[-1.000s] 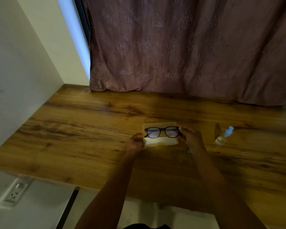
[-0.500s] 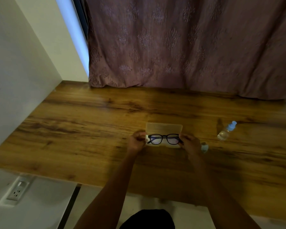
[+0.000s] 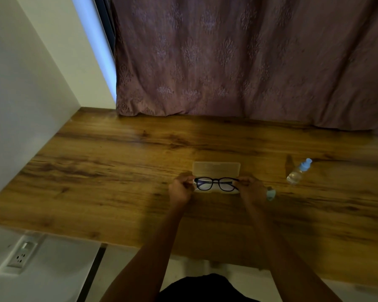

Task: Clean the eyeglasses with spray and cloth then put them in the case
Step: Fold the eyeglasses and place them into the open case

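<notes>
Your glasses (image 3: 216,184) sit lower than a second ago, now in or just over case (image 3: 216,167) tray. Left hand (image 3: 180,189) and right hand (image 3: 250,188) each pinch a frame end, fingers (image 3: 184,182) curled. Lid open just beyond fingers. Cloth (image 3: 271,194) beside right wrist, spray bottle (image 3: 298,172) further right. Cleaning looks done; left to do: let go, close case.

Glasses (image 3: 216,183) over open case (image 3: 216,168), on table (image 3: 96,171) centre; bottle (image 3: 298,172) right of case; curtain (image 3: 249,62) behind table.

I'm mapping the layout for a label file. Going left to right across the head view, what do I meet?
wall outlet → left hand → eyeglasses → right hand → light blue cloth → spray bottle
</notes>
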